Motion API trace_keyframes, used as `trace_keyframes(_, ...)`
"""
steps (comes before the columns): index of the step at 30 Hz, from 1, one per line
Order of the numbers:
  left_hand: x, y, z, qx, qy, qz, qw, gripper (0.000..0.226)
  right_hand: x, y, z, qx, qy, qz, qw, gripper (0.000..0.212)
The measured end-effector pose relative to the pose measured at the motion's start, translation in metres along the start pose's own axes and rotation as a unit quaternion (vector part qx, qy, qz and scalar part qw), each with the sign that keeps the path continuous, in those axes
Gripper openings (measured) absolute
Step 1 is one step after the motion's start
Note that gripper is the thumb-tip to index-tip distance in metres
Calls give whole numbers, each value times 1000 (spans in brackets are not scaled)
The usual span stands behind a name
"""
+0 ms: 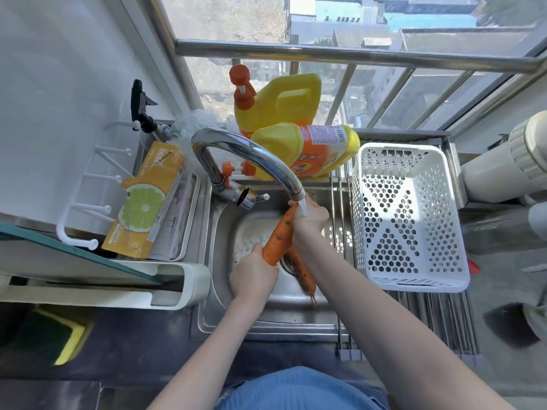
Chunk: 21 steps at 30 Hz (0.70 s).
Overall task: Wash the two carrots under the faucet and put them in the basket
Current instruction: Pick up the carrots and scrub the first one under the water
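- The lying yellow bottle (307,149) has an orange label with large Chinese characters near its lower end, too skewed to read surely, and a white panel of fine print with a barcode, too small to read.
- The orange box (146,199) with a lime picture bears Chinese lettering and small print, blurred and unreadable.

Home kitchen: steel sink (213,291), faucet (248,155), detergent bottles (307,149), sponge (69,340).
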<state>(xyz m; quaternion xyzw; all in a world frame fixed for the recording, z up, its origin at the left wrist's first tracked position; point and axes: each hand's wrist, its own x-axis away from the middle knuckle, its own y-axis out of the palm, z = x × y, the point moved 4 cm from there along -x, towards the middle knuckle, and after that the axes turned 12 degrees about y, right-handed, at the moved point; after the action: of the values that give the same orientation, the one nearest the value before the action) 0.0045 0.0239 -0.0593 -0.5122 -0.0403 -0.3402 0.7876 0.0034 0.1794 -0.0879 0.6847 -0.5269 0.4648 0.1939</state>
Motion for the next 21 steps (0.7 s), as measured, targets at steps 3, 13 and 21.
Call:
trace_keyframes(3,-3,-1,-2,-19,26,-13,999,15,-2,-3,-7,67,14,17,998,25)
trace_keyframes(13,-23,-4,27,493,-44,-190,848,53,9,-5,-8,38,48,-247,967,55)
trace_keyframes(21,-31,-6,26,500,-81,-134,852,70,32,-12,8,71,-38,-305,949,42)
